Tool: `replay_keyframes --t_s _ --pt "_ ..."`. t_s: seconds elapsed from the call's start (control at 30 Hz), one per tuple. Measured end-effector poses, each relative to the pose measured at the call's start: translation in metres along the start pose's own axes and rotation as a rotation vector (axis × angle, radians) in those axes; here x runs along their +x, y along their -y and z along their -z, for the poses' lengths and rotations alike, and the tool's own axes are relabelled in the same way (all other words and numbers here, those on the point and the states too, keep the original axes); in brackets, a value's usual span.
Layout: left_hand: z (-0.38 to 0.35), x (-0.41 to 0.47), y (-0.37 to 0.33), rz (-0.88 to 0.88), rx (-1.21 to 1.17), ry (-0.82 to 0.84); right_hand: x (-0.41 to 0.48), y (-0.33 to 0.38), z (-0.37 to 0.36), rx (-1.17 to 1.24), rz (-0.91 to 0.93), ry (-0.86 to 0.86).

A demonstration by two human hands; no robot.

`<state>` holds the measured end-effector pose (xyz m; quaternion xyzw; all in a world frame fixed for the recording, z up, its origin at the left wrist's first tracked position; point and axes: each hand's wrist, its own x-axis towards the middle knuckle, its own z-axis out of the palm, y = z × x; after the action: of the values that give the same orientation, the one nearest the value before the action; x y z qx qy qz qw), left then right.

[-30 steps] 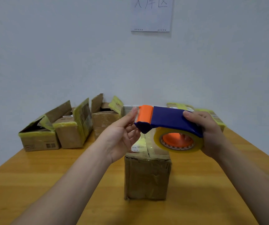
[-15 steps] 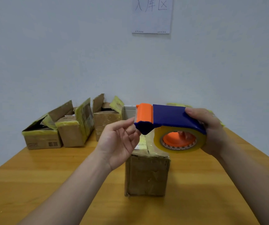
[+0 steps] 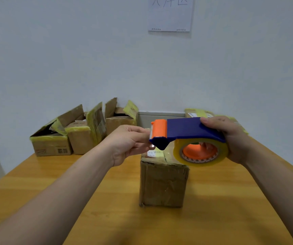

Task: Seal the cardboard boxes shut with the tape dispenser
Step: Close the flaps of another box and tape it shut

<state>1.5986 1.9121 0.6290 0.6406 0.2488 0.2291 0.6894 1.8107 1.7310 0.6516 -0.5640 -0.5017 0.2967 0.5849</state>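
I hold a blue tape dispenser (image 3: 186,128) with an orange cutter head and a yellowish tape roll (image 3: 177,153) above a closed cardboard box (image 3: 163,184) standing in the middle of the wooden table (image 3: 221,209). My right hand (image 3: 234,138) grips the dispenser's rear, with its fingers through the roll's core. My left hand (image 3: 126,142) is at the cutter's serrated edge, thumb and fingers curled together and pinching the tape end there. The box's top is partly hidden behind the dispenser.
Three cardboard boxes with raised flaps and yellow tape stand at the table's back left (image 3: 50,145) (image 3: 84,137) (image 3: 119,124). Another taped box (image 3: 195,113) lies behind my right hand. A paper sheet (image 3: 170,15) hangs on the white wall.
My left hand has turned from an open palm beside the cutter to a pinch at its edge. The dispenser has stayed almost where it was.
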Motion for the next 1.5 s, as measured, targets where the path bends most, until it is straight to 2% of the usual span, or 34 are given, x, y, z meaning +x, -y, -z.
replay_keyframes --t_s 0.13,0.43,0.6,0.73,0.87,1.23,1.4,1.5 --pt "0.002 0.001 0.0 -0.002 0.078 -0.025 0.001 0.002 0.006 -0.07 -0.008 0.033" --pt "0.01 0.0 0.014 0.085 0.054 -0.038 -0.001 -0.01 0.021 -0.178 -0.096 0.042" --pt "0.012 0.0 0.017 0.023 0.294 -0.072 0.001 -0.012 0.029 -0.222 -0.12 0.07" --pt "0.021 -0.001 0.02 0.018 0.374 -0.105 -0.003 -0.012 0.042 -0.209 -0.119 0.043" --pt "0.014 -0.002 0.026 0.022 0.505 -0.069 -0.002 -0.012 0.043 -0.319 -0.114 0.087" --pt "0.004 0.0 0.027 -0.064 0.725 -0.132 0.003 -0.006 0.035 -0.528 -0.076 0.059" --pt "0.003 -0.002 0.033 -0.087 0.76 -0.16 0.006 -0.003 0.034 -0.59 -0.087 0.067" --pt "0.006 -0.003 0.037 -0.077 0.696 -0.141 0.008 -0.001 0.032 -0.614 -0.101 0.08"
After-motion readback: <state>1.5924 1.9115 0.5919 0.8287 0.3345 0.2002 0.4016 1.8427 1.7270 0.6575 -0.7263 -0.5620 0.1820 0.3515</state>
